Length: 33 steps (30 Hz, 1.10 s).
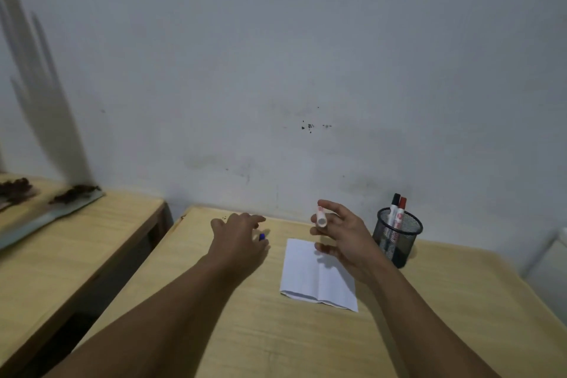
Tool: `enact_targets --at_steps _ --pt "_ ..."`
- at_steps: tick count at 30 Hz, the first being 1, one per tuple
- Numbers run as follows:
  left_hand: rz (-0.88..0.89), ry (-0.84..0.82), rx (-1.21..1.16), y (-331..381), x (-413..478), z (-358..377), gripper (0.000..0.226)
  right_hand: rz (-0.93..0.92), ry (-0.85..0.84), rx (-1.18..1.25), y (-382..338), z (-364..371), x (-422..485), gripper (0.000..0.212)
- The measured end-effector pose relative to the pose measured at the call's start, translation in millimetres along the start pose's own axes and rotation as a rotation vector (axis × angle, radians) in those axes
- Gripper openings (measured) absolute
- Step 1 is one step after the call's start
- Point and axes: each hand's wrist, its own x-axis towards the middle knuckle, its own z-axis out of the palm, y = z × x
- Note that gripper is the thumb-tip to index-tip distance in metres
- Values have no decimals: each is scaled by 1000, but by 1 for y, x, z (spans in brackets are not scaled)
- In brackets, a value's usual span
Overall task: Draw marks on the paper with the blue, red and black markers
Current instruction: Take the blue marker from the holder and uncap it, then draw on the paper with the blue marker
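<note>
Paper (319, 275) lies on the table (429, 301), folded, no marks visible on it, so drawing hasn't started as far as I can see. Right hand (340, 233) grips a marker barrel (321, 218) end-on to the camera, above the paper's far edge; likely the blue one, uncapped. Left hand (239, 232) is down on the table left of the paper, fingers curled over a blue cap (261, 236); can't tell if it's pinching or just letting go. Black marker (394, 205) and red marker (400, 210) stand in the mesh cup (397, 239), right of the paper. All three colours left to do.
</note>
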Motion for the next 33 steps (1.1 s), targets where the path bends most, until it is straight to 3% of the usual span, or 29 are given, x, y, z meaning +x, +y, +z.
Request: enact_targets --at_steps 2,4,8,12,16,23,33 --pt "110 110 28 4 -7 0 38 -33 23 0 4 3 5 19" --pt "253 119 13 12 -18 -3 31 -68 49 -95 9 9 9 12" --pt "442 -80 113 21 -34 -1 36 -128 101 -249 24 21 21 26" --pt "515 -210 196 12 -34 5 39 -98 94 -263 38 24 43 15" --pt "511 -274 187 0 -35 14 49 -85 55 -343 54 25 55 20" --pt "449 -329 146 -6 -36 21 55 -140 173 -353 70 15 59 20" --pt "451 -392 194 -9 -43 22 66 -248 117 -495 79 14 65 24"
